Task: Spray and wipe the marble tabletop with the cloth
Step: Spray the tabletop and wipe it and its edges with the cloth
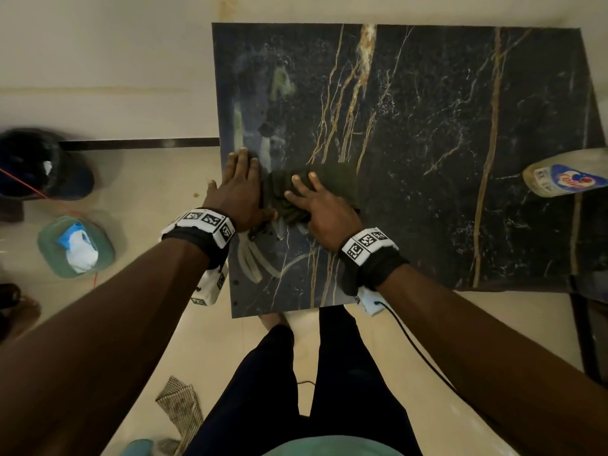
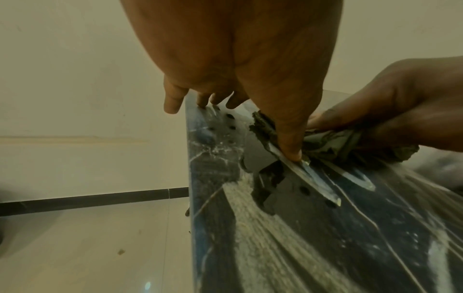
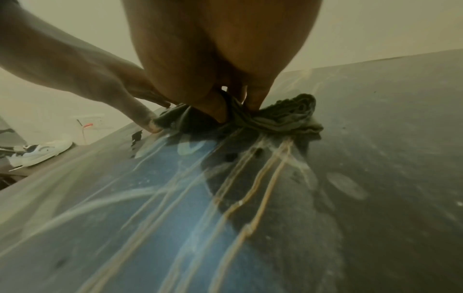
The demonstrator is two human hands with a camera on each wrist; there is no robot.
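The dark marble tabletop (image 1: 444, 126) with gold veins shows wet smears over its left part. A bunched dark green cloth (image 1: 335, 181) lies near the left front. My right hand (image 1: 320, 209) grips the cloth, which is gathered between thumb and fingers in the right wrist view (image 3: 283, 117). My left hand (image 1: 241, 189) presses flat on the marble by the left edge, fingers straight. Its thumb (image 2: 290, 150) touches the cloth's edge (image 2: 333, 142). The right hand (image 2: 400, 103) sits just right of it.
A labelled spray bottle (image 1: 564, 181) stands at the table's right edge. On the floor to the left are a green tub (image 1: 49, 255) holding white rags and a dark cap (image 1: 42, 162). A checked rag (image 1: 181, 403) and a black cable (image 1: 414, 343) lie near my legs.
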